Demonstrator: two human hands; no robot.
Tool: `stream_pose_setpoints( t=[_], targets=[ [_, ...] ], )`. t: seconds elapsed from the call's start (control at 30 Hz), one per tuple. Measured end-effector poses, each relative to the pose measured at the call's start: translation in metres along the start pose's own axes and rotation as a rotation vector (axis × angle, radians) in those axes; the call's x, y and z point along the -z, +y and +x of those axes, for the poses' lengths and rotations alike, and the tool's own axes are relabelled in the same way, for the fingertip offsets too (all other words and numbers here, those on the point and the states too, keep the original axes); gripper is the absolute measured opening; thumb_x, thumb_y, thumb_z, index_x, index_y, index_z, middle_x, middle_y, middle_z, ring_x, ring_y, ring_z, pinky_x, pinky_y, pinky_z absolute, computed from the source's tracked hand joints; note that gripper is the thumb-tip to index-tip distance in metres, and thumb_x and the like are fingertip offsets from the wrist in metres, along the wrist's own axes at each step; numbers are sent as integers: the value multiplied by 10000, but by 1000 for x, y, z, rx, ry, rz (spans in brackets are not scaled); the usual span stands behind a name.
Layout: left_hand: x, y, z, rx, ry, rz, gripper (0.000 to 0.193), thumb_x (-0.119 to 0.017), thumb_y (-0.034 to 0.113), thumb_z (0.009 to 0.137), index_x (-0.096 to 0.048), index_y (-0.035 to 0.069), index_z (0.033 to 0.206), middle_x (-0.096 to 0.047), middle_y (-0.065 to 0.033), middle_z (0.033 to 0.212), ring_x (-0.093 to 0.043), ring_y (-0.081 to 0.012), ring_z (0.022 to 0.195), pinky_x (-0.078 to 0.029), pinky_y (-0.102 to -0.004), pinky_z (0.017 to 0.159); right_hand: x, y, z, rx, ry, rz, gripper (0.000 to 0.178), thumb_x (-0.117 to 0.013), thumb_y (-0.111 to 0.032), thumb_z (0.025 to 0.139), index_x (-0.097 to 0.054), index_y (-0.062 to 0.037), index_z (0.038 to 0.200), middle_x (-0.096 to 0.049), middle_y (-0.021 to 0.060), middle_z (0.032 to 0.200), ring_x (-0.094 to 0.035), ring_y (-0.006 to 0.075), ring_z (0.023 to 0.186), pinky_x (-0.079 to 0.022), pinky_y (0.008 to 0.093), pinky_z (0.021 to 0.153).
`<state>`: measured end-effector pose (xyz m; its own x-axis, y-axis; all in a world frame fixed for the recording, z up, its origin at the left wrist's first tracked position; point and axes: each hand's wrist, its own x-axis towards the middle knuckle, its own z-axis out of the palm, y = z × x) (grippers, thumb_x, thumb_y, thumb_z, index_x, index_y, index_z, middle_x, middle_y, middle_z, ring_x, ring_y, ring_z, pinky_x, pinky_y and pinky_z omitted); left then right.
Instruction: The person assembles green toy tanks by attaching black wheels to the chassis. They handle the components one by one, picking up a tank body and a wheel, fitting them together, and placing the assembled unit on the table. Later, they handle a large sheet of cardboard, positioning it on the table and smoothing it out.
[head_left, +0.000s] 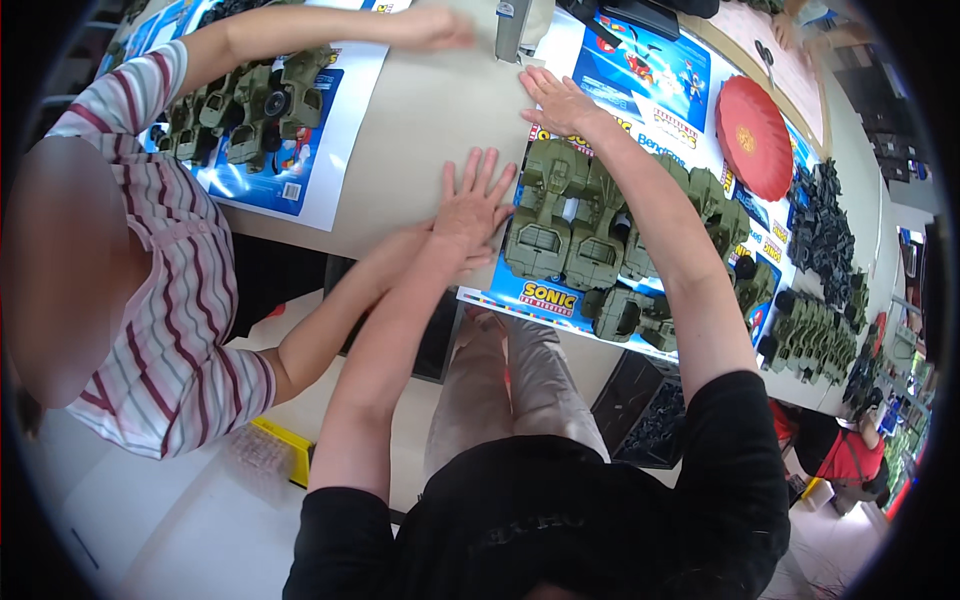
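Observation:
My left hand (468, 215) lies palm down on the pale tabletop (400, 130), fingers spread, holding nothing. Just beyond the left edge of a printed sheet, its wrist crosses a co-worker's hand (478, 258), partly hidden beneath it. Farther ahead, my right hand (562, 103) is also flat with fingers apart. Its fingertips lie near the foot of a grey metal upright (510, 30). Below my right forearm, several olive-green toy vehicle bodies (540, 245) sit in rows on the blue-and-white printed sheet (535, 292).
A striped-shirted co-worker (170, 290) stands at left, one blurred arm reaching across the table. More green vehicle bodies (285, 105) lie there. To the right are a red scalloped tray (752, 138), a heap of black parts (822, 230) and scissors (765, 60).

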<state>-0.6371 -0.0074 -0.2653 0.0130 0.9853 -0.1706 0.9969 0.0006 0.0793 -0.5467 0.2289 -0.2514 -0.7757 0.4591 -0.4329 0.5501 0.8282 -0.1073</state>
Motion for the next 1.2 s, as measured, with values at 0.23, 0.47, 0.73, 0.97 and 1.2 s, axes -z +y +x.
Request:
stream_pose_setpoints(
  t=[0.23,0.47,0.73,0.97,1.2],
  targets=[
    [13,21,-34,114,32,-119,578,-410,366,924,-229,169,1436,-162,-67,1503,-100,-296,1386,-91,-482,1109,38,-41,21,-93,-132,41,799,-449,-568,851,-193,-60,1413,-221,107,1459,-190,264,1361,-213,460,1092],
    [14,36,-111,187,87,-218,537,-407,331,921,-282,173,1419,-192,-74,1494,-114,-305,1383,-77,-506,1108,29,-37,1,-42,-53,12,792,-441,-545,862,-129,-108,1444,-46,139,1510,-79,276,1393,-168,469,1105],
    [14,22,-117,147,66,-446,512,-408,265,918,-310,149,1407,-205,-93,1491,-96,-298,1392,-61,-508,1106,80,-116,-115,105,261,84,592,-578,-463,808,-504,-80,1253,-418,227,1333,-392,370,1240,-311,427,1040],
    [47,-17,-144,-117,-21,-618,590,-588,246,830,-382,85,1359,-295,-136,1446,-208,-276,1366,-144,-414,1123,-17,-169,-220,266,319,-180,659,-678,-297,711,-441,-127,1302,-334,119,1413,-241,257,1349,-144,464,1113],
    [19,8,-164,-90,172,-158,650,-624,246,801,-350,40,1354,-303,-167,1425,-247,-307,1342,-203,-422,1106,-46,-239,-245,153,290,127,667,-631,-195,773,-346,62,1318,-309,229,1400,-258,350,1332,-236,423,1093]
  ],
)
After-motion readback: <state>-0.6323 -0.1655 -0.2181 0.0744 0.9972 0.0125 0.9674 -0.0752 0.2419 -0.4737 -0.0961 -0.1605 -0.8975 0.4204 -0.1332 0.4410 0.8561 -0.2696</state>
